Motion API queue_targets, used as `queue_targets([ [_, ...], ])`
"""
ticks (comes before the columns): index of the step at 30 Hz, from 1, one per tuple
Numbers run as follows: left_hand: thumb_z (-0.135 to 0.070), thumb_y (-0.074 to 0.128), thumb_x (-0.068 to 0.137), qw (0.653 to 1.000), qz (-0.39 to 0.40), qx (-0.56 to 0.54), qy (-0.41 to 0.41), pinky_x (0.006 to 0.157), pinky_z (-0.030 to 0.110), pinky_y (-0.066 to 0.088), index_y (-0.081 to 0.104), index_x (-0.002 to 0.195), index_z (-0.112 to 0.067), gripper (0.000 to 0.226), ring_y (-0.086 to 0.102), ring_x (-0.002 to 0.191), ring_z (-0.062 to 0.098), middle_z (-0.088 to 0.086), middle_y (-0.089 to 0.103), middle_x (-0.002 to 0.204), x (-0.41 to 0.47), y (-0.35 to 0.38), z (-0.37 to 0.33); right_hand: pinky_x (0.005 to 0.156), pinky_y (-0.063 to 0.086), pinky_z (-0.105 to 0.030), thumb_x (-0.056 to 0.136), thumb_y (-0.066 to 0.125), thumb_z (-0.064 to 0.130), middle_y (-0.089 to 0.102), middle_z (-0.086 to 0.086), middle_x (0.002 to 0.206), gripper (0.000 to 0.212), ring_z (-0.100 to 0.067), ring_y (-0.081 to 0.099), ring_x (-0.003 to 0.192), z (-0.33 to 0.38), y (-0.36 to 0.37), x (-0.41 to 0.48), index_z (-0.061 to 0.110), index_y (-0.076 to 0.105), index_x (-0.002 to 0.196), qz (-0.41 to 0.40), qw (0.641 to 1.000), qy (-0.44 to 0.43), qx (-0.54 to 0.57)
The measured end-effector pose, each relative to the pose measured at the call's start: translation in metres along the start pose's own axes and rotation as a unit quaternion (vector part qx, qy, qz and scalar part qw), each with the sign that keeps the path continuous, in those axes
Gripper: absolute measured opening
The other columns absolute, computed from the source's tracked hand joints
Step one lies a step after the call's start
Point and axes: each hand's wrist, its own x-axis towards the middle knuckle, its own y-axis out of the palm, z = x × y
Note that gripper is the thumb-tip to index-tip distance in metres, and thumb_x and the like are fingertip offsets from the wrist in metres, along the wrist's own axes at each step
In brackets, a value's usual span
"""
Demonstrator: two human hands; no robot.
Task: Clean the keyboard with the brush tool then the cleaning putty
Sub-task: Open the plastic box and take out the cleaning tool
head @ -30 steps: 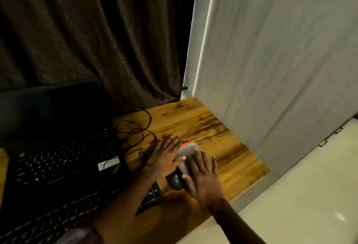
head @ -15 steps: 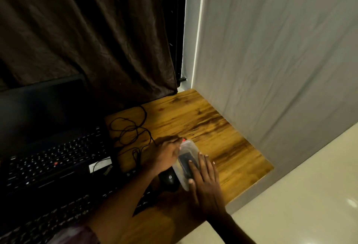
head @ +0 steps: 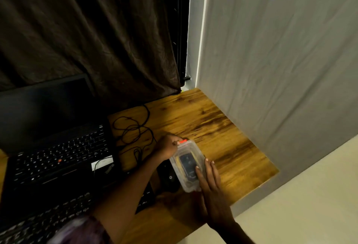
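A clear plastic pouch [head: 187,163] with a red zip slider and dark items inside is tilted up off the wooden desk [head: 222,137]. My left hand [head: 168,148] pinches its top edge at the red slider. My right hand [head: 210,183] grips its lower right side. A black external keyboard [head: 64,210] lies along the desk's near edge, partly under my left forearm. An open black laptop [head: 58,152] stands behind it at the left.
A black mouse [head: 167,179] sits just left of the pouch, half hidden by it. A tangled black cable [head: 133,129] lies behind my left hand. A grey wall bounds the desk on the right, a dark curtain hangs behind, and pale floor shows beyond the desk's right edge.
Both hands lay flat over the pouch on the desk; now they have lifted and tilted it, the left hand moving to the red slider and the right gripping its side.
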Motion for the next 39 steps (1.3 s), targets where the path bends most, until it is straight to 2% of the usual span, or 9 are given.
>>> queue_targets([
  [5,-0.003,0.050,0.098,1.000,-0.002,-0.013,-0.018,0.089,0.027,0.049,0.073,0.120,-0.010,0.033,0.065,0.111,0.023,0.010,0.071,0.122,0.005,0.004,0.003,0.117,0.035,-0.055,0.103,0.037,0.056,0.017,-0.012,0.170,0.071,-0.035,0.018,0.155,0.005,-0.004,0.001,0.018,0.024,0.161,0.043,0.995,0.030,-0.087],
  [9,-0.008,0.054,0.098,0.998,-0.007,-0.039,-0.040,0.085,0.023,0.048,0.074,0.116,-0.012,0.027,0.066,0.109,0.022,0.008,0.072,0.117,0.009,0.004,0.004,0.103,0.048,-0.057,0.088,0.040,0.082,0.041,-0.019,0.158,0.093,-0.042,0.044,0.140,0.024,-0.006,0.019,0.016,0.043,0.153,0.070,0.983,0.089,-0.146],
  [16,-0.009,0.052,0.100,0.998,0.007,-0.023,-0.057,0.082,0.026,0.047,0.072,0.118,-0.011,0.028,0.065,0.109,0.025,0.010,0.070,0.119,0.014,0.000,0.004,0.096,0.053,-0.059,0.070,0.053,0.086,0.049,-0.020,0.152,0.101,-0.045,0.059,0.121,0.032,-0.008,0.042,0.021,0.051,0.147,0.126,0.962,0.160,-0.180],
  [23,-0.024,0.039,0.108,0.996,0.002,-0.074,-0.045,0.098,0.033,0.048,0.061,0.127,-0.010,0.033,0.060,0.117,0.027,0.013,0.065,0.126,0.010,-0.004,-0.002,0.121,0.027,-0.047,0.076,0.037,0.086,0.000,0.000,0.172,0.103,-0.029,0.018,0.152,0.035,-0.034,0.054,0.035,0.010,0.161,0.172,0.965,0.187,-0.064],
  [27,-0.057,0.029,0.104,0.987,-0.011,-0.148,-0.059,0.076,0.032,0.051,0.064,0.119,-0.014,0.057,0.065,0.107,0.027,0.008,0.069,0.113,0.005,-0.015,-0.012,0.116,0.038,-0.045,0.069,0.047,0.087,0.015,0.007,0.169,0.104,-0.022,0.027,0.150,0.032,-0.049,0.063,0.037,0.025,0.158,0.120,0.970,0.209,0.036],
  [29,-0.066,0.029,0.099,0.982,-0.031,-0.184,-0.031,0.075,0.031,0.050,0.063,0.097,-0.019,0.058,0.065,0.097,0.027,0.005,0.068,0.098,0.003,-0.018,-0.012,0.112,0.045,-0.043,0.063,0.050,0.095,0.035,0.009,0.161,0.109,-0.016,0.039,0.144,0.027,-0.056,0.070,0.034,0.039,0.152,0.074,0.962,0.234,0.120],
  [32,-0.056,0.038,0.100,0.986,-0.050,-0.159,-0.002,0.080,0.033,0.049,0.062,0.096,-0.020,0.044,0.063,0.091,0.026,0.006,0.065,0.093,-0.001,-0.023,-0.013,0.100,0.054,-0.033,0.057,0.056,0.096,0.062,0.011,0.136,0.101,-0.013,0.057,0.129,0.016,-0.068,0.081,0.033,0.060,0.136,0.020,0.896,0.314,0.313],
  [35,-0.030,0.052,0.102,0.996,-0.059,-0.001,0.067,0.082,0.031,0.047,0.066,0.119,-0.014,0.028,0.062,0.101,0.024,0.006,0.066,0.109,-0.007,-0.024,-0.010,0.083,0.056,-0.035,0.082,0.052,0.072,0.076,-0.004,0.112,0.062,-0.023,0.069,0.107,0.005,-0.080,0.085,0.025,0.066,0.121,-0.007,0.749,0.396,0.532],
  [39,-0.017,0.061,0.093,0.935,-0.068,0.173,0.303,0.086,0.036,0.049,0.073,0.106,-0.012,0.019,0.061,0.099,0.023,0.004,0.071,0.103,-0.021,-0.025,-0.011,0.080,0.063,-0.045,0.099,0.039,0.056,0.068,-0.024,0.127,0.058,-0.042,0.063,0.118,-0.025,-0.078,0.079,0.013,0.059,0.134,-0.040,0.595,0.442,0.670],
])
